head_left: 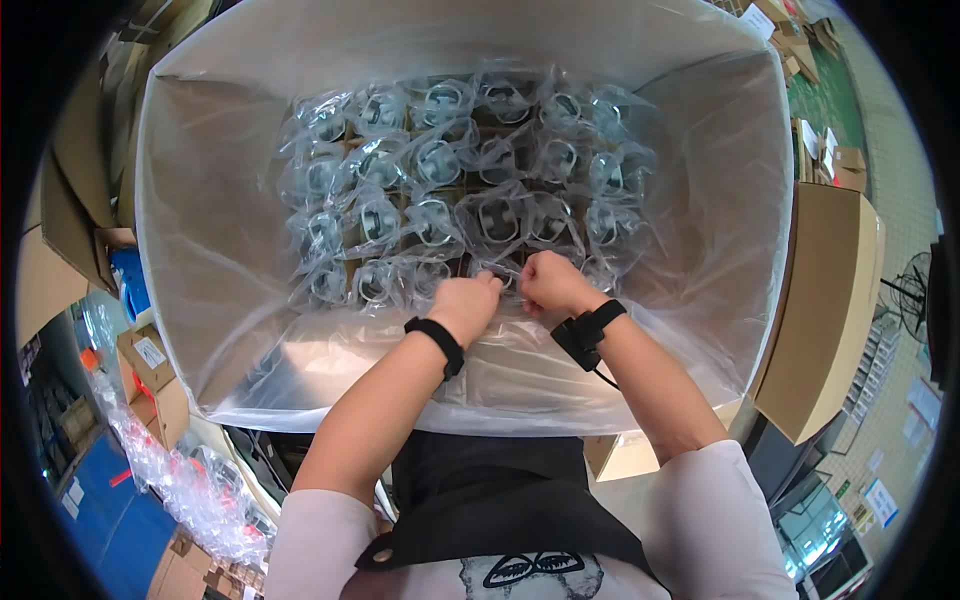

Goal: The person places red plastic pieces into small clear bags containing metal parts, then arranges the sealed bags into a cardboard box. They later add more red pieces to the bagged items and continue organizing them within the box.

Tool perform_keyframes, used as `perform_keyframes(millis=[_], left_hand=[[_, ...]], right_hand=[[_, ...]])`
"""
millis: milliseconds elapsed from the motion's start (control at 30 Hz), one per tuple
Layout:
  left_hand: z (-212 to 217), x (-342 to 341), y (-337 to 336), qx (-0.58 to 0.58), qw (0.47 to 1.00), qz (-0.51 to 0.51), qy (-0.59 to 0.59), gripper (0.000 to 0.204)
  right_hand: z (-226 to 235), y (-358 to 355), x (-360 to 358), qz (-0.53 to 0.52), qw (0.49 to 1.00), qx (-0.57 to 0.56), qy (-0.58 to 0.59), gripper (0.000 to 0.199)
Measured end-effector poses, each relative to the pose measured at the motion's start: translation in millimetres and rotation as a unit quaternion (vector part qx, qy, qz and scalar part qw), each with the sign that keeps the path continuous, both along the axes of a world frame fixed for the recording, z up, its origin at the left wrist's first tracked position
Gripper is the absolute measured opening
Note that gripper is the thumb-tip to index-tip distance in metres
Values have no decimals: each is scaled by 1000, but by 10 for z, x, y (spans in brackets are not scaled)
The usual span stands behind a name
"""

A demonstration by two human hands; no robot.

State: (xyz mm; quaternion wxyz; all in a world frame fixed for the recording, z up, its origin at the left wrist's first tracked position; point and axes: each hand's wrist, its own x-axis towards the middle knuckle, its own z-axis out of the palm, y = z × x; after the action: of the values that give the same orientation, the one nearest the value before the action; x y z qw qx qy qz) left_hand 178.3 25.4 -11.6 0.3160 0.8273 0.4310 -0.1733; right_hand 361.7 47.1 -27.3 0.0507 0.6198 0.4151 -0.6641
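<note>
Close Work Along the Near Edge

Past a black apron (490, 480), the left hand (467, 303) bends its fingers to a clear plastic bag (508, 285), its grip hidden; the right hand (553, 283), fingers closed, appears to pinch the film. The bag sits in the nearest row. Settling its plastic looks like the step in hand; the next move calls for a light touch. Beyond stand bagged, round-rimmed items (438, 162), then the plastic liner's (450, 30) far wall.

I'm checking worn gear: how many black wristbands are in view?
2: a narrow, curved, black fabric-like band behind the left hand, and a black band with boxy module behind the right hand.
</note>
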Motion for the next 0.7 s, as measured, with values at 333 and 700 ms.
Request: perform_keyframes(millis=[333, 700], left_hand=[[708, -62, 97, 54, 990, -104, -74, 9], [458, 740, -79, 80, 994, 10, -76, 16]], right_hand=[[-106, -69, 499, 346, 904, 154, -198, 19], [-656, -124, 344, 262, 909, 186, -266, 30]])
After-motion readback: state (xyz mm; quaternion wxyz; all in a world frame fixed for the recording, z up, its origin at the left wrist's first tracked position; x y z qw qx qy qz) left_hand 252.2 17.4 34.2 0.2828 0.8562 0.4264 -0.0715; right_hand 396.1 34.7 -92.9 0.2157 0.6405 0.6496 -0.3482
